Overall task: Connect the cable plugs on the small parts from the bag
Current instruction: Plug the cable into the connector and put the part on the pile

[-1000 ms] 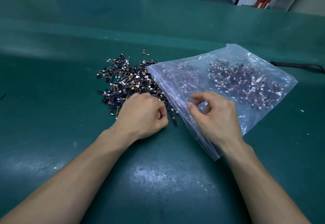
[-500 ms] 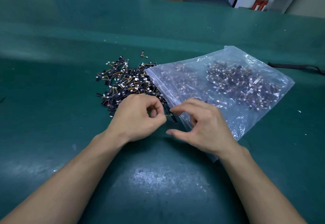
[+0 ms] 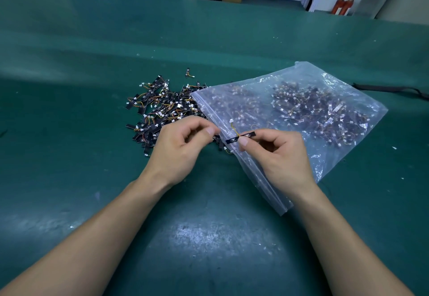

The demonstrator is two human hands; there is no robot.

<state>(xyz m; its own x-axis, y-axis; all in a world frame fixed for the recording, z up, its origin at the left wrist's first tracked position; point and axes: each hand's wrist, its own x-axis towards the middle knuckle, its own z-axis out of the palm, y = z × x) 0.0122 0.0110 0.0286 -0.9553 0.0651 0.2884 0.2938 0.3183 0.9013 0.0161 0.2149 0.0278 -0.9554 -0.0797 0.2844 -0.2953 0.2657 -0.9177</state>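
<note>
The bag (image 3: 325, 163) lies right of the counter's (image 3: 69, 156) middle, full of parts. A pile (image 3: 160, 107) sits by its mouth. My right hand (image 3: 283, 156) pinches one part (image 3: 241, 136) over the bag's near edge. Its plug (image 3: 231, 121) is loose. My left hand (image 3: 178, 149) is curled, and I cannot tell if it holds anything. I think nearly all the work is left.
</note>
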